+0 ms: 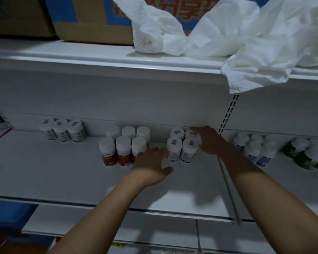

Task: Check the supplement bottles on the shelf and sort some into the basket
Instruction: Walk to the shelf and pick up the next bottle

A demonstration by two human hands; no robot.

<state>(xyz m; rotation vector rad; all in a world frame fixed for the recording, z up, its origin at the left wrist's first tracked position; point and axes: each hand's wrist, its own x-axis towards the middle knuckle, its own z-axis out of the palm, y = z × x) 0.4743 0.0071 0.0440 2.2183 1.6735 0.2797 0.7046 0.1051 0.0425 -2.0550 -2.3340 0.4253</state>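
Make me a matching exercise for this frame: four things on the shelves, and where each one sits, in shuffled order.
Things:
1. red-label bottles
2. green-label bottles
3. white paper towel
4. cardboard box

Places:
A. far right of the lower shelf
B. draped over the front edge of the upper shelf
C. just beside the left hand
D. on the upper shelf, left part

Pairs: 1-C, 2-A, 3-B, 4-D.

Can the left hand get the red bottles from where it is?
Probably yes. The left hand is open right beside the nearest red-labelled bottle, with nothing between them. The right hand is over at the blue-labelled bottles, out of the way.
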